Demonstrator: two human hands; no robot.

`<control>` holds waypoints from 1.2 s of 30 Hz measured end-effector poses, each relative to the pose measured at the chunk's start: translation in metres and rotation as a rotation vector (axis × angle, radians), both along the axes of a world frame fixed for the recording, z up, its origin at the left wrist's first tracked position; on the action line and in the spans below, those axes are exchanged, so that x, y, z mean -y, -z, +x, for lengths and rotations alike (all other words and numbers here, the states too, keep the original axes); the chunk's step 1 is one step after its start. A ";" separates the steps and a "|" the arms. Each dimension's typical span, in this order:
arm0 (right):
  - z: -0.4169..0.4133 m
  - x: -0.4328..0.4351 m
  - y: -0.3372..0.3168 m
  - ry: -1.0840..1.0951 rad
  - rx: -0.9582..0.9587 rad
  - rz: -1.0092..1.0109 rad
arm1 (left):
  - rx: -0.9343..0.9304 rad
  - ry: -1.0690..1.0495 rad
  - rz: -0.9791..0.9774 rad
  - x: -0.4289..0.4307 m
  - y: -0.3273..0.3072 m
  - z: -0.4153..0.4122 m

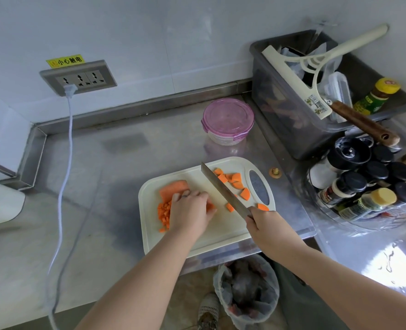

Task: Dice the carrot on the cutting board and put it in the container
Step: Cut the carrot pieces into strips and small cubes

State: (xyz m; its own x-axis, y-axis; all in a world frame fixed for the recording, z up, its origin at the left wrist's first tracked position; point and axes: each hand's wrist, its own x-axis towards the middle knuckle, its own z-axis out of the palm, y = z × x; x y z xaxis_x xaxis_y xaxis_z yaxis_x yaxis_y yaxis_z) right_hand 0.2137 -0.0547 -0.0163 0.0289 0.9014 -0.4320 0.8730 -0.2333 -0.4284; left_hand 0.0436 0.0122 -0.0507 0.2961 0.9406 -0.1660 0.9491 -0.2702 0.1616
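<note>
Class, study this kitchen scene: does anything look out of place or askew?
The cutting board lies skewed to the counter, near its front edge. A squeegee and a wooden handle jut out over the grey tub rim.

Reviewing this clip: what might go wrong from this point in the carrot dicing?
1. The left hand holds down the carrot with its fingers close beside the knife; a cut could nick them.
2. The container has its lid on and the right hand grips the knife, so transfer may stall.
3. The cutting board sits near the counter edge above a bin; dice may fall in.
</note>
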 end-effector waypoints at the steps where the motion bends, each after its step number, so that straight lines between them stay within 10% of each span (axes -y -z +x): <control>1: -0.001 0.001 0.002 -0.009 0.012 -0.006 | 0.002 -0.004 0.002 0.001 0.000 -0.001; 36: -0.024 0.018 0.008 -0.055 0.060 0.009 | -0.002 -0.144 0.015 0.012 0.003 -0.016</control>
State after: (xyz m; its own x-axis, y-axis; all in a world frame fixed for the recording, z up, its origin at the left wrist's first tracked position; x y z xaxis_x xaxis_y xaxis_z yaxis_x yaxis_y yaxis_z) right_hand 0.1897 -0.0732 -0.0248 0.0046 0.9062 -0.4228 0.9085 -0.1805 -0.3769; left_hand 0.0274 -0.0001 -0.0536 0.1577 0.9757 -0.1523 0.9785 -0.1337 0.1571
